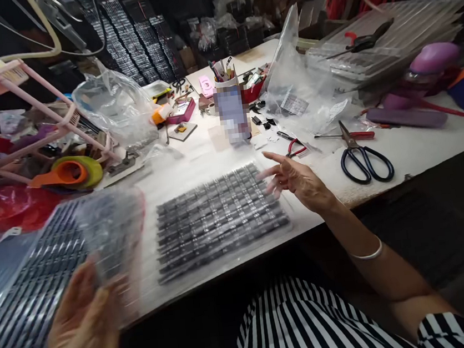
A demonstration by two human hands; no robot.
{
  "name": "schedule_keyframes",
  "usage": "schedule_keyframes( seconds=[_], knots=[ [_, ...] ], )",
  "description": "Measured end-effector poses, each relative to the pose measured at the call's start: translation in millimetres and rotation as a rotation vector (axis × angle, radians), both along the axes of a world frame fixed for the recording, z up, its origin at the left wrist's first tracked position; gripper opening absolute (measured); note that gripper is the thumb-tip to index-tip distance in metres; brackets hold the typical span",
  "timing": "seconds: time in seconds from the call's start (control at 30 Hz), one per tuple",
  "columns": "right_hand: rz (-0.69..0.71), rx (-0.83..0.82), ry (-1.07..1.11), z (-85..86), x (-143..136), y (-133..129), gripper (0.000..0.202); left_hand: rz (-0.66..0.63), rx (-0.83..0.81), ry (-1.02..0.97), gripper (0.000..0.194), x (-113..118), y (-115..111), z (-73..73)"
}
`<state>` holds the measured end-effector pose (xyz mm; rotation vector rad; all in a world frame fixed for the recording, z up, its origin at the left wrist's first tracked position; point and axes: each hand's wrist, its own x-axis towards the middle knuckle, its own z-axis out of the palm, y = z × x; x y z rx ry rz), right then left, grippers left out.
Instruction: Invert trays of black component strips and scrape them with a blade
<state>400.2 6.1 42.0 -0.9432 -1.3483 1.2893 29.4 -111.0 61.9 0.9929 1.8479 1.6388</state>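
Note:
My left hand [84, 325] grips a clear plastic bag [114, 226] with a reddish edge at the lower left. Motion blurs both the hand and the bag, and what the bag contains is hard to make out. Flat on the white table in front of me lies a clear plastic sheet or bag of small dark parts [220, 217] in neat rows. My right hand [293, 178] is at its right end, fingers spread and holding nothing; whether the fingertips touch the plastic I cannot tell. Left of the bag are long dark strips in clear plastic [33, 303].
Black-handled scissors [367, 161], a red screwdriver [359, 135] and red-handled pliers [296, 147] lie to the right. A pink rack [53, 113] stands at the left. Clear trays [392, 38] are stacked at back right. The table's front edge [234, 263] is close to me.

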Motion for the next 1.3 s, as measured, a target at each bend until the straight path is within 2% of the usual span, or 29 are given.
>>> schedule_keyframes(
  seconds=[0.07, 0.13, 0.23, 0.33, 0.43, 0.57, 0.7, 0.83, 0.93, 1.0, 1.07, 1.17, 1.23, 1.3],
  knots=[
    [-0.008, -0.049, -0.113, -1.7, -2, 0, 0.076, -0.088, -0.029, -0.114, 0.059, 3, 11, -16.1],
    [-0.094, -0.030, -0.328, -10.1, -1, 0, 0.077, -0.161, -0.064, -0.138, 0.060, 3, 18, -30.4],
    [-0.157, 0.022, -0.635, -28.5, 2, 2, 0.073, -0.258, -0.110, 0.086, 0.056, -2, 27, -46.3],
    [-0.160, 0.072, -0.854, -42.7, 2, 8, 0.074, -0.267, -0.168, 0.287, 0.054, -7, 33, -55.9],
    [-0.178, 0.107, -0.936, -47.4, 2, 13, 0.073, -0.245, -0.197, 0.358, 0.051, -10, 36, -59.3],
    [-0.263, 0.152, -0.933, -47.2, 6, 17, 0.068, -0.300, -0.232, 0.484, 0.051, -12, 40, -56.4],
    [-0.262, 0.255, -0.951, -50.8, 6, 17, 0.053, -0.328, -0.284, 0.624, 0.050, -12, 48, -53.5],
    [-0.232, 0.480, -1.224, -52.1, -10, 13, 0.035, -0.271, -0.344, 0.751, 0.046, 0, 57, -54.3],
    [-0.219, 0.610, -1.447, -48.2, -28, 14, 0.045, -0.234, -0.397, 0.900, 0.046, 6, 64, -55.5],
    [-0.255, 0.617, -1.502, -45.1, -38, 13, 0.047, -0.224, -0.439, 1.064, 0.046, 2, 70, -56.4],
    [-0.307, 0.601, -1.511, -43.1, -43, 4, 0.046, -0.240, -0.443, 1.185, 0.046, -7, 75, -57.3],
    [-0.366, 0.580, -1.486, -44.5, -39, -29, 0.046, -0.325, -0.325, 1.175, 0.043, -21, 80, -57.6],
    [-0.372, 0.564, -1.353, -49.3, -28, -61, 0.045, -0.387, -0.217, 1.141, 0.039, -25, 81, -57.0],
    [-0.364, 0.482, -1.108, -56.5, -11, -95, 0.041, -0.443, -0.137, 1.120, 0.037, -19, 82, -56.4]
  ],
)
